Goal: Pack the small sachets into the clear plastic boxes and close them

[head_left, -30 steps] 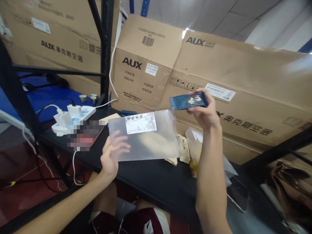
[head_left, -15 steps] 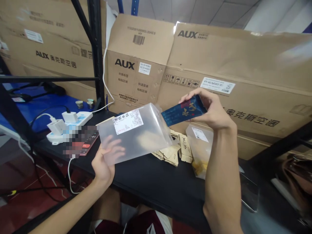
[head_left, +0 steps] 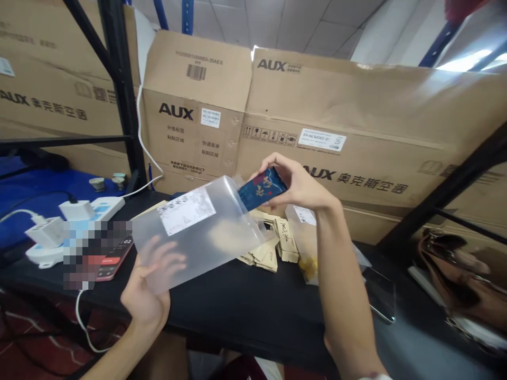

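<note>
My left hand (head_left: 152,279) grips the lower left end of a frosted plastic bag (head_left: 198,248), its fingers showing blurred through the film. A white printed label (head_left: 187,210) is stuck on the bag. At the bag's mouth, my right hand (head_left: 299,184) pinches a dark blue packet (head_left: 263,189) with gold characters and a red patch. The packet's left end reaches the bag's opening; how far it lies inside is hard to see. Beneath and behind the bag lie several tan paper packets (head_left: 285,240). Another frosted bag (head_left: 307,248) with yellow contents sits behind my right forearm.
A phone (head_left: 114,258) and a white power strip (head_left: 106,211) with chargers lie at left on the black table (head_left: 237,306). Cardboard boxes (head_left: 190,142) wall off the back. At right are a dark-screened phone (head_left: 382,295) and a brown bag (head_left: 455,274).
The blue packet has moved left and down with my right hand, closer into the mouth of the frosted bag. The camera view has turned a little to the right.
</note>
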A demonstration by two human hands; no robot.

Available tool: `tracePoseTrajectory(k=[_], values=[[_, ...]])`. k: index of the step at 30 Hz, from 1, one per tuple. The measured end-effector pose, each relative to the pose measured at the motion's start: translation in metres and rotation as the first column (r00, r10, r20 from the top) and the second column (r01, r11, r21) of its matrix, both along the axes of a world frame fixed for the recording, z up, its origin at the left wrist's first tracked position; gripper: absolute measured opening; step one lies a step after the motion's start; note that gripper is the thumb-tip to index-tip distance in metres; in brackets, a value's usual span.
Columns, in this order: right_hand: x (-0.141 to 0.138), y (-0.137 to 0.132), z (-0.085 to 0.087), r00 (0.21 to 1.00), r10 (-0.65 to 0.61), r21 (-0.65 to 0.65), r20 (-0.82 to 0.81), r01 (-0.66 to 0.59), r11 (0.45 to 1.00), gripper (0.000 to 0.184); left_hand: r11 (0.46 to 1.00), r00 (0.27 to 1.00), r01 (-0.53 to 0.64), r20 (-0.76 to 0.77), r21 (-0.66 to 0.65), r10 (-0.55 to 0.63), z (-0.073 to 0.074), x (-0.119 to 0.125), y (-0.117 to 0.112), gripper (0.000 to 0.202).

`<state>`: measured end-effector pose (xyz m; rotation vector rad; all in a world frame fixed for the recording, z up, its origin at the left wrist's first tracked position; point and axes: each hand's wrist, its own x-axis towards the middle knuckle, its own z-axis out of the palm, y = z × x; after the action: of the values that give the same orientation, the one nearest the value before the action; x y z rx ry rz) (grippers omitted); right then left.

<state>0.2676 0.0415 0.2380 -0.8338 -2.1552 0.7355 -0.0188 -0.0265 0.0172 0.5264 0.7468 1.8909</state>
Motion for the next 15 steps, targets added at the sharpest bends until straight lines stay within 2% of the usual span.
tracePoseTrajectory(k=[3, 6, 8, 10, 13, 15], values=[[-0.005, 0.012, -0.008, 0.984, 0.068, -0.134, -0.165, -0.090, 0.987, 0.072, 1.000, 0.999, 0.003, 0.032, 0.011, -0.004, -0.004, -0.001, 0.003, 0.055], [-0.010, 0.017, -0.012, 0.984, 0.015, -0.205, -0.177, -0.052, 0.977, 0.065, 1.000, 1.000, 0.012, 0.016, -0.016, -0.012, -0.001, 0.000, 0.003, 0.051], [-0.011, 0.016, -0.012, 0.996, -0.031, -0.240, -0.078, 0.011, 0.971, 0.056, 1.000, 1.000, 0.017, -0.017, -0.026, -0.017, 0.002, 0.002, 0.001, 0.053], [-0.012, 0.012, -0.011, 0.994, -0.008, -0.283, 0.105, 0.037, 0.958, 0.049, 1.000, 0.998, 0.007, -0.068, -0.008, -0.008, 0.004, 0.004, -0.001, 0.057], [-0.015, 0.004, -0.008, 0.905, 0.177, -0.404, 0.387, -0.006, 0.915, 0.051, 0.999, 0.991, 0.044, -0.129, 0.000, -0.044, 0.004, 0.003, -0.002, 0.062], [-0.019, -0.004, -0.005, 0.839, 0.245, -0.465, 0.486, 0.011, 0.885, 0.059, 0.994, 0.982, 0.109, -0.154, -0.022, -0.111, 0.002, 0.001, -0.002, 0.064]])
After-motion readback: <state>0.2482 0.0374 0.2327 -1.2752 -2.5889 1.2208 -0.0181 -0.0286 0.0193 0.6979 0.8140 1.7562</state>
